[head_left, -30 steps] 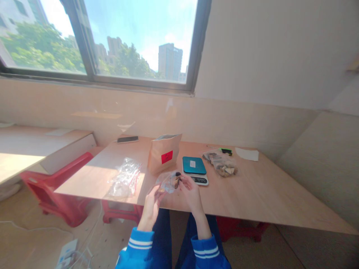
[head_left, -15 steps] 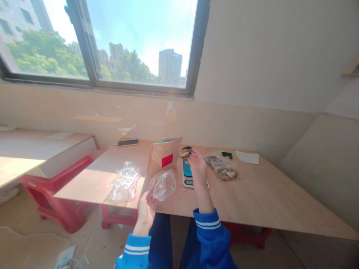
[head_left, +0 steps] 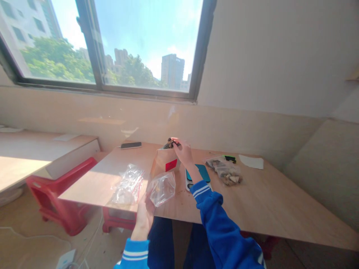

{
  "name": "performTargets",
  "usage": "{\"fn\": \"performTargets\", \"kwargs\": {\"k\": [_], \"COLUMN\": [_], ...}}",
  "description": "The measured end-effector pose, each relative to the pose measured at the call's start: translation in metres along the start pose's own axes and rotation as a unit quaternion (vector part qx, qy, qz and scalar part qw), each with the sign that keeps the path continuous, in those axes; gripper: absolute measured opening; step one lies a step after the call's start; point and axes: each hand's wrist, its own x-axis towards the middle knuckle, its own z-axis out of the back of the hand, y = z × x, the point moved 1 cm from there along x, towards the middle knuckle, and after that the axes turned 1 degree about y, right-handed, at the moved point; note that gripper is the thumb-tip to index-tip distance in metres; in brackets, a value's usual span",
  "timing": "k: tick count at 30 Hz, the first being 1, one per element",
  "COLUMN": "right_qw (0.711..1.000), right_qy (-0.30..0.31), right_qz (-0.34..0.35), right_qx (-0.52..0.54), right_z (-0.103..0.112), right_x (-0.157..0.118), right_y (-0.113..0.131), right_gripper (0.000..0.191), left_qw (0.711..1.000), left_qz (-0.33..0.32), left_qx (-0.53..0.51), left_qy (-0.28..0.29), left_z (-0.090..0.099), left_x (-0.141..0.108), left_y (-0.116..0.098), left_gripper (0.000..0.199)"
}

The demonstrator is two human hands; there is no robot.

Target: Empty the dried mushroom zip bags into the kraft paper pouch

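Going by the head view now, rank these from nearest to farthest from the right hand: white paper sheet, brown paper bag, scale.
1. Brown paper bag: just below the right hand.
2. Scale: to the hand's right, partly hidden by the forearm.
3. White paper sheet: farthest off to the right.

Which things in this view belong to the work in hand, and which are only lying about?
Seem part of the work:
right hand, holding dark pieces at the mouth of the paper bag
left hand, holding a clear plastic bag
probably the scale
perhaps the filled bags beyond it

Seem just lying about:
phone
white sheet
green-and-black object
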Motion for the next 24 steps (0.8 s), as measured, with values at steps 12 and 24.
{"fn": "performTargets", "kwargs": {"k": [12, 24], "right_qw": [0.997, 0.914], "right_qy": [0.029, 0.099], "right_qz": [0.019, -0.276], "right_qx": [0.065, 0.281], "right_z": [0.012, -0.004], "right_x": [-0.013, -0.156], "right_y": [0.015, 0.038], "right_gripper": [0.027, 0.022], "left_qw": [1.000, 0.999], "left_qz": [0.004, 0.022], "left_qx": [0.003, 0.029], "left_qy": [-0.007, 0.031], "left_z": [-0.004, -0.005], "left_x": [-0.008, -0.015], "left_y": [-0.003, -0.001], "left_gripper": [0.020, 0.027]}}
